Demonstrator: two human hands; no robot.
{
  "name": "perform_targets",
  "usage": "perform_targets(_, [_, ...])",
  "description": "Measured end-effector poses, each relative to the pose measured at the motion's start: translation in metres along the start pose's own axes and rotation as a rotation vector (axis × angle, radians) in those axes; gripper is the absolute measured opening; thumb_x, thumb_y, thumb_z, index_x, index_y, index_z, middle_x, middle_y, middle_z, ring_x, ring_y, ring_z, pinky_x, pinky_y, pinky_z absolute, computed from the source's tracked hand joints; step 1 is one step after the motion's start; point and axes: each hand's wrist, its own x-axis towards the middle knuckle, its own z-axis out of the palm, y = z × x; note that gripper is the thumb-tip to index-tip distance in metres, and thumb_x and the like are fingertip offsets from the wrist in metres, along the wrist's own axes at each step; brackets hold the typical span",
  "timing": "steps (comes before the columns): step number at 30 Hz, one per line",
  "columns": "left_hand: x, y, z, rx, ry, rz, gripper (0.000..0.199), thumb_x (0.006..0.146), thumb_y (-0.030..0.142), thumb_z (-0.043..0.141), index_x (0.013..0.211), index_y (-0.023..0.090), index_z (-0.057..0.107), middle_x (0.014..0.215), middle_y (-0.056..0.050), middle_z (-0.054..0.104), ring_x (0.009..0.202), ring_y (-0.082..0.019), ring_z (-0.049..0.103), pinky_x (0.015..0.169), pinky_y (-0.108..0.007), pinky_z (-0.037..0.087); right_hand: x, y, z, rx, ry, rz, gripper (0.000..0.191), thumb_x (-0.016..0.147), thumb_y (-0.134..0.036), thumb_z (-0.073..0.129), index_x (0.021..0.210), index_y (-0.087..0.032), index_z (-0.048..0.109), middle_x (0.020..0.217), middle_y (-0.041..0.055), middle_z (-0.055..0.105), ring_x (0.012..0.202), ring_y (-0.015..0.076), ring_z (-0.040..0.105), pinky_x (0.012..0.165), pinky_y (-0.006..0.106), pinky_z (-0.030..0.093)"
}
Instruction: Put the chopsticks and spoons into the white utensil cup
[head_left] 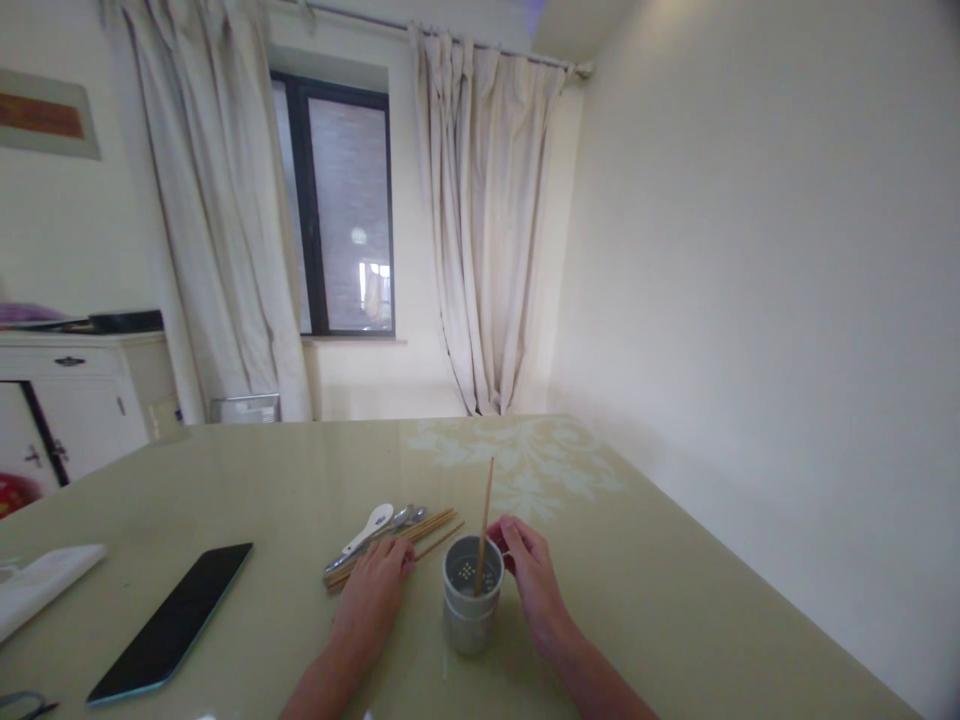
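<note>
A grey utensil cup (471, 618) with a perforated bottom stands upright on the table, and one wooden chopstick (486, 510) leans inside it. My right hand (534, 580) is at the cup's right rim, its fingers curled against the side. To the left of the cup, my left hand (373, 590) rests over a pile of wooden chopsticks (431, 524). Its fingertips are closed on a single chopstick (441, 541) that points away toward the right. Beside the pile lie a white spoon (371, 525) with a blue mark and several metal utensils (409, 516), partly covered.
A black tablet-like slab (176, 620) lies on the glossy table (300, 470) to the left. Farther left are a white object (49, 580) and part of a dark thin item (26, 703). A wall (765, 300) runs along the table's right edge.
</note>
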Motion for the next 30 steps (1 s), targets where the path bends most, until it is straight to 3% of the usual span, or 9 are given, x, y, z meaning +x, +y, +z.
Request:
perform_targets(5, [0.0,0.024,0.009,-0.335,0.132,0.058,0.028,0.102,0.033,0.045,0.101,0.025,0.071,0.108,-0.009,0.077,0.1,-0.026,0.075,0.091,-0.038,0.059,0.005,0.012,0.006,0.039,-0.113,0.134,0.042,0.077,-0.062,0.084,0.078,-0.02,0.081,0.073,0.0036,0.078,0.07,0.0226,0.07,0.069,0.032,0.054])
perform_targets(11, [-0.005,0.044,0.015,-0.545,0.016,0.203,0.031,0.103,0.034,0.045,0.095,0.024,0.074,0.101,-0.009,0.079,0.098,-0.024,0.075,0.091,-0.036,0.06,0.008,0.017,0.01,0.077,-0.18,0.073,0.031,0.079,-0.052,0.084,0.083,-0.021,0.082,0.076,0.0028,0.078,0.072,0.022,0.07,0.072,0.033,0.053])
perform_targets(14, [-0.001,0.036,0.015,-0.494,0.078,0.207,0.033,0.105,0.035,0.044,0.105,0.026,0.076,0.113,-0.009,0.08,0.109,-0.025,0.075,0.1,-0.039,0.059,0.014,0.015,0.004,0.078,-0.033,0.021,0.041,0.078,-0.06,0.085,0.086,-0.02,0.08,0.081,0.0053,0.078,0.073,0.0231,0.071,0.068,0.033,0.055])
perform_targets(18, [0.007,0.01,0.006,-0.195,0.192,0.095,0.038,0.105,0.027,0.041,0.119,0.028,0.077,0.125,-0.008,0.079,0.122,-0.027,0.071,0.11,-0.043,0.053,0.026,-0.011,-0.02,0.044,0.351,-0.23,0.048,0.083,-0.066,0.08,0.094,-0.019,0.077,0.091,0.0087,0.079,0.079,0.0231,0.071,0.069,0.033,0.056])
perform_targets(22, [0.006,-0.012,-0.005,0.177,0.102,-0.064,0.035,0.106,0.023,0.044,0.12,0.025,0.076,0.125,-0.01,0.077,0.12,-0.029,0.068,0.105,-0.045,0.052,0.032,-0.043,-0.048,0.05,0.569,-0.475,0.044,0.09,-0.06,0.077,0.104,-0.018,0.075,0.091,0.0072,0.077,0.077,0.02,0.068,0.074,0.034,0.056])
perform_targets(25, [0.004,-0.018,-0.008,0.254,0.014,-0.115,0.029,0.106,0.025,0.047,0.116,0.025,0.075,0.126,-0.009,0.075,0.12,-0.027,0.066,0.101,-0.04,0.05,0.028,-0.052,-0.052,0.08,0.523,-0.497,0.044,0.091,-0.058,0.078,0.106,-0.017,0.077,0.086,0.0064,0.076,0.073,0.0195,0.067,0.072,0.034,0.056])
perform_targets(30, [0.005,-0.016,-0.008,0.233,-0.02,-0.138,0.025,0.107,0.025,0.049,0.109,0.025,0.074,0.122,-0.008,0.075,0.117,-0.024,0.067,0.103,-0.037,0.048,0.009,-0.047,-0.03,-0.033,0.235,-0.404,0.042,0.088,-0.059,0.082,0.1,-0.019,0.083,0.078,0.0067,0.077,0.07,0.0218,0.069,0.068,0.035,0.059])
